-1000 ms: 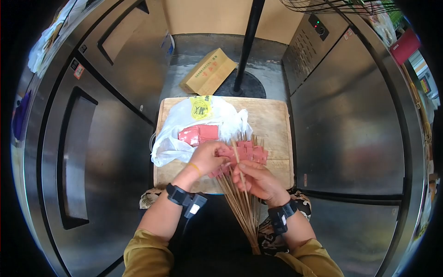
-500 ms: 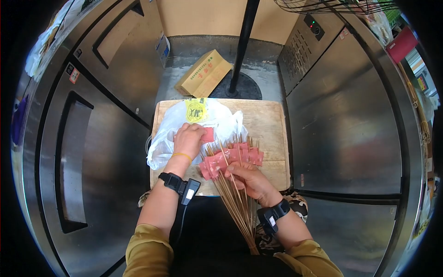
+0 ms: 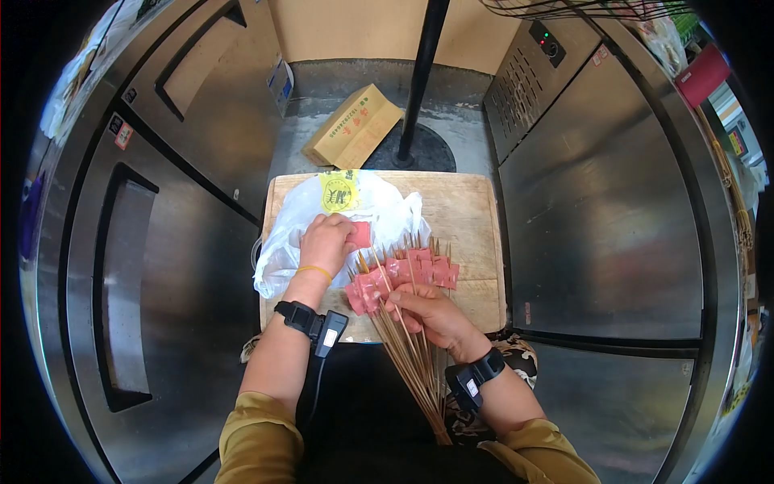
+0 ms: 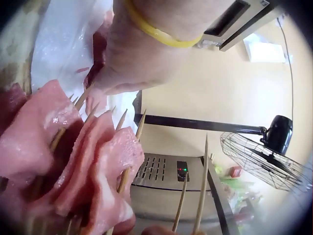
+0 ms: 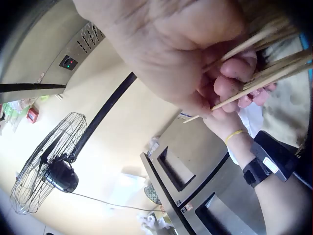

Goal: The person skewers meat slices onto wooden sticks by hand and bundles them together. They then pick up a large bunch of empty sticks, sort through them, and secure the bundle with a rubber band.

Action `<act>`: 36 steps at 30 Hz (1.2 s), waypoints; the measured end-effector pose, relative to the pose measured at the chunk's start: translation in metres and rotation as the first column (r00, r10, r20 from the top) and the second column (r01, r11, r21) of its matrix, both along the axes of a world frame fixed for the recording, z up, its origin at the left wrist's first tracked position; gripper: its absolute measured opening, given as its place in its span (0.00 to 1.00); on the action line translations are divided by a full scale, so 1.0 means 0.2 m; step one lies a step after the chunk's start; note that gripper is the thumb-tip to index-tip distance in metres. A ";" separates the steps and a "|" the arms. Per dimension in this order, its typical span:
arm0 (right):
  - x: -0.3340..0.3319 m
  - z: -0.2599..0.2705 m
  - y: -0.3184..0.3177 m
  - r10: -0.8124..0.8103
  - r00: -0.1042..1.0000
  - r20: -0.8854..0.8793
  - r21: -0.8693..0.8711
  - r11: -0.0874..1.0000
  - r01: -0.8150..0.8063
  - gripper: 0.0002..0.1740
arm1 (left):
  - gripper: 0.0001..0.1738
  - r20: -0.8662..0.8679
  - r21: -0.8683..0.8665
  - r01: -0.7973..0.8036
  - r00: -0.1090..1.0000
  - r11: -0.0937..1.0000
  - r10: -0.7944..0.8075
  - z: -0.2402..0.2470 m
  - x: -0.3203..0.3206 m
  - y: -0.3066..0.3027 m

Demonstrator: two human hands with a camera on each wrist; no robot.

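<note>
Over a stack of pink meat slices [image 3: 363, 235] on a white plastic bag [image 3: 278, 270], my left hand [image 3: 324, 242] pinches at a slice with bent fingers. Its fingertips are partly hidden in the left wrist view. My right hand [image 3: 439, 316] holds thin bamboo skewers [image 5: 264, 81] between thumb and fingers, their bare points up. Beside it fans a bundle of skewers [image 3: 407, 383], with folded meat slices [image 4: 34, 137] threaded near their tips. The loaded ends lie over the wooden board [image 3: 476, 210], and the stick ends run down toward the lap.
Steel fridge cabinets [image 3: 597, 202] stand close on both sides. Behind the board are a cardboard box [image 3: 351, 129] and the black pole [image 3: 423, 73] of a fan [image 5: 61, 171] on a round base. A yellow label [image 3: 339, 192] marks the bag.
My left hand has moved from the skewered meat back and left to the stack on the bag. My right hand stays by the bundle with skewers in its fingers.
</note>
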State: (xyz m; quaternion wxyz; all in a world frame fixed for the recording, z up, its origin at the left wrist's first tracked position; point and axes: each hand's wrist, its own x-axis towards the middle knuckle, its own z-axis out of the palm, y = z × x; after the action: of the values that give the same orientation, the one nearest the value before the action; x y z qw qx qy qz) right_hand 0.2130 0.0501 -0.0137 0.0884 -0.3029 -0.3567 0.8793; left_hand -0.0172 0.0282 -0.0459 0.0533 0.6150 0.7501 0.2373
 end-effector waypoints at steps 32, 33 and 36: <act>-0.03 0.00 -0.01 0.038 0.999 0.023 0.110 0.993 -0.041 0.07 | 0.05 0.942 -0.011 -0.164 -0.334 0.986 -0.045 0.22 0.07 -0.11; -0.03 -0.01 -0.01 0.038 0.999 0.027 0.109 0.993 -0.040 0.07 | 0.05 0.957 0.000 -0.160 -0.287 0.987 -0.047 0.20 0.08 -0.11; -0.03 0.00 -0.01 0.035 0.999 0.037 0.108 0.993 -0.039 0.07 | 0.05 0.978 0.021 -0.174 -0.202 0.984 -0.057 0.18 0.08 -0.10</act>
State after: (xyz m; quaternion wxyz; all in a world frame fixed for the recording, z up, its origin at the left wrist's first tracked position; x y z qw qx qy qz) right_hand 0.2064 0.0484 -0.0147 0.0822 -0.3065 -0.4112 0.8545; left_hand -0.0013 0.0077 -0.0094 0.5567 0.1712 0.4404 0.6832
